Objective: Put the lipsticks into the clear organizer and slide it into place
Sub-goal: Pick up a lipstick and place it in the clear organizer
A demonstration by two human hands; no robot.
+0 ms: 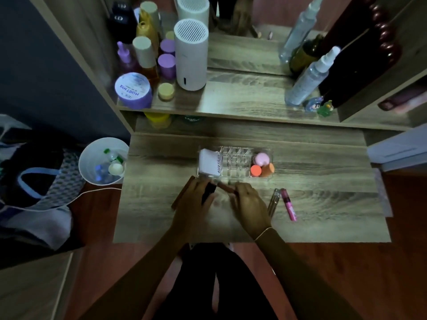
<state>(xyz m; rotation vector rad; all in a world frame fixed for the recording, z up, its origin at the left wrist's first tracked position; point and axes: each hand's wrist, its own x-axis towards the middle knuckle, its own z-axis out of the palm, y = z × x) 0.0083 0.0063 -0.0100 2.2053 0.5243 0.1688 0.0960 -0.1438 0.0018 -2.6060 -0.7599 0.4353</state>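
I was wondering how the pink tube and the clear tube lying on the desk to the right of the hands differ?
The pink tube is opaque bright pink with a darker cap end, while the clear tube is see-through and pale. The pink tube lies farther right and reaches closer to the desk's front edge than the clear tube. Both lie flat on the desk, side by side, outside the clear organizer, untouched by either hand.

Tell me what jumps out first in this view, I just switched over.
Both hands, left hand and right hand, meet over a few lipsticks at the pull-out shelf's front edge. Just behind them sits the clear organizer, its grid cells empty, sponges at its right end. A pink tube lies loose to the right.
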